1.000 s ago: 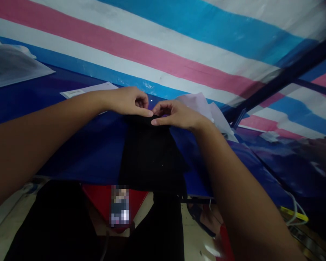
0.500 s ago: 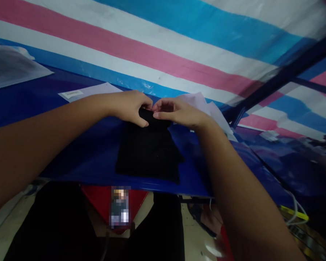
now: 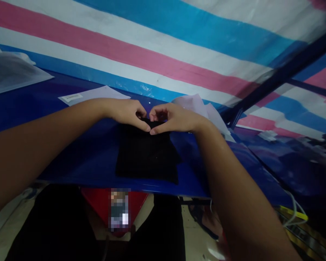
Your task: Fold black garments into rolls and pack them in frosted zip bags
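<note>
– under the near edge of the blue table (image 3: 152, 189), what can you make out?
– little. it's dark there: a red shape (image 3: 97, 203), partly cut off by dark cloth, and a blurred patch i can't read.
– and on the table?
– a black cloth (image 3: 145, 159) lies flat, its near edge just short of the table's edge. its folds are lost in the dark.
– the hands?
– the left hand (image 3: 126, 112) and right hand (image 3: 175, 117) meet at its far edge, thumb tips touching each other, fingers curled shut and pinching the cloth. the pinched part is hidden under them.
– beyond?
– a white paper (image 3: 95, 93) behind the left wrist, crumpled white sheets (image 3: 198, 103) behind the right hand, then a striped tarp (image 3: 179, 43).
</note>
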The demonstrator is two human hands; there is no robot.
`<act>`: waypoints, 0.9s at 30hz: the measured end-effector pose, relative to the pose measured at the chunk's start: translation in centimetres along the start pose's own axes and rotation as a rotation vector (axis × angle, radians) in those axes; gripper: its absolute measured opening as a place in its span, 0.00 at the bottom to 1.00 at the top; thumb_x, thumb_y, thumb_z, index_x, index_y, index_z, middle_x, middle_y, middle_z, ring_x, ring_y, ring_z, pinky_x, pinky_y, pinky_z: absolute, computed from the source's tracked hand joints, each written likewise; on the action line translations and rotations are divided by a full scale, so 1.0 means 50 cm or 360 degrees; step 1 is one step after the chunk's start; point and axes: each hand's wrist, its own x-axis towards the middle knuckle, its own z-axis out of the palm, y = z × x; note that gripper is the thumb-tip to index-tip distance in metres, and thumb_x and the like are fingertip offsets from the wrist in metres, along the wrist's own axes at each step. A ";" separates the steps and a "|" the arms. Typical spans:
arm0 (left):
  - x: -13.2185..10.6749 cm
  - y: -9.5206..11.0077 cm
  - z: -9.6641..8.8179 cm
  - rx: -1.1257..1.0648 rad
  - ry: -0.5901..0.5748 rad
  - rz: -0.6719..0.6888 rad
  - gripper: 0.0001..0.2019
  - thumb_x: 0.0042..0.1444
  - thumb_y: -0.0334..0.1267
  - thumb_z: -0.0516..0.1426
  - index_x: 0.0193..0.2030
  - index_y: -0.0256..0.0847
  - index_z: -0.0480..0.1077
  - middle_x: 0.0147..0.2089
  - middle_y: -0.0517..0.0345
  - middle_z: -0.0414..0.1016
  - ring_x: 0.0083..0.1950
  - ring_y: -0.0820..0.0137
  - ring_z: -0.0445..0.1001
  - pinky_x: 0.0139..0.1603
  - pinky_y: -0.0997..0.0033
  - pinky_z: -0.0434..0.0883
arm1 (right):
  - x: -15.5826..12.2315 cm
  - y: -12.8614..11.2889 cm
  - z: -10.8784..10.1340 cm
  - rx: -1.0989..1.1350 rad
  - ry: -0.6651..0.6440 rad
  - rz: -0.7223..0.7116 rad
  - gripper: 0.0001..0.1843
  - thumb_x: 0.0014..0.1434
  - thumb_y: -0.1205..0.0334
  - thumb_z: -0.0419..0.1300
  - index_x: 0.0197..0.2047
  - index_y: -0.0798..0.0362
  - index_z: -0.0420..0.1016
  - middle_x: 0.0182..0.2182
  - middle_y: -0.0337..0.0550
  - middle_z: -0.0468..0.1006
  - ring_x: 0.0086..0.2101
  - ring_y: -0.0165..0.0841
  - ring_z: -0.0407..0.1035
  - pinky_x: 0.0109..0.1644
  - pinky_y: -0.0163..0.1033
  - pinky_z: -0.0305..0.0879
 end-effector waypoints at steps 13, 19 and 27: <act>-0.011 0.029 0.000 0.0014 0.0077 0.0019 0.32 0.59 0.64 0.58 0.58 0.41 0.78 0.53 0.47 0.83 0.49 0.58 0.78 0.46 0.66 0.67 | -0.009 0.011 -0.009 0.0057 0.0051 0.0162 0.19 0.52 0.47 0.78 0.37 0.48 0.78 0.33 0.37 0.77 0.34 0.34 0.68 0.38 0.39 0.63; -0.006 0.021 -0.003 -0.0076 -0.0045 0.0062 0.27 0.55 0.63 0.62 0.50 0.43 0.79 0.44 0.53 0.82 0.42 0.63 0.77 0.40 0.68 0.65 | -0.012 -0.014 -0.005 -0.0053 -0.0198 0.0069 0.15 0.56 0.50 0.74 0.34 0.49 0.77 0.29 0.34 0.72 0.30 0.30 0.63 0.33 0.37 0.56; -0.022 0.058 0.002 0.0038 0.0107 0.0174 0.24 0.48 0.54 0.67 0.49 0.44 0.78 0.43 0.53 0.82 0.40 0.62 0.76 0.40 0.65 0.65 | -0.006 0.014 -0.011 -0.0043 -0.0179 0.0244 0.19 0.54 0.42 0.76 0.39 0.47 0.84 0.38 0.40 0.83 0.39 0.38 0.73 0.41 0.40 0.68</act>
